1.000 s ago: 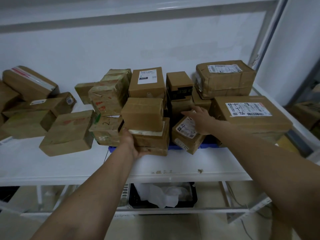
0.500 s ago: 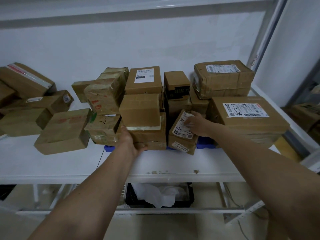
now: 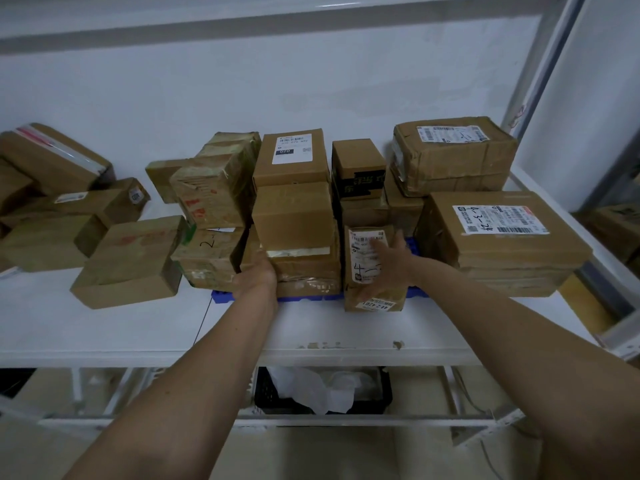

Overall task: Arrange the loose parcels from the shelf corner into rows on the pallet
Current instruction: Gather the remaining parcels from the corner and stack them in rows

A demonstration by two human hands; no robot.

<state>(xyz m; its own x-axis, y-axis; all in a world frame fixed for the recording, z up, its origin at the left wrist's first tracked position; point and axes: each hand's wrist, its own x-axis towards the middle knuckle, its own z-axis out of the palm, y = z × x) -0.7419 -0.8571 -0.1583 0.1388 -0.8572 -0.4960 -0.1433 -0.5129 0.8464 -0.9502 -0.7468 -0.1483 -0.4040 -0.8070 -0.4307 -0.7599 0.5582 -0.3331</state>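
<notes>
Brown taped parcels stand in stacks on a low blue pallet (image 3: pixel 308 298) on the white shelf (image 3: pixel 138 327). My left hand (image 3: pixel 256 275) grips the front left corner of a two-parcel stack (image 3: pixel 294 230) in the middle. My right hand (image 3: pixel 389 263) rests with spread fingers on a small labelled parcel (image 3: pixel 367 261) standing upright at the pallet's front edge. Loose parcels (image 3: pixel 128 261) lie to the left on the shelf.
A large flat labelled parcel (image 3: pixel 502 233) lies at the right, a crumpled one (image 3: pixel 453 154) behind it. A black crate with white wrapping (image 3: pixel 322 389) sits under the shelf. The white wall is close behind, a shelf post at the right.
The small labelled parcel was tilted and now stands upright and squared beside the middle stack. My right hand slid down its face. My left hand stayed on the stack's corner.
</notes>
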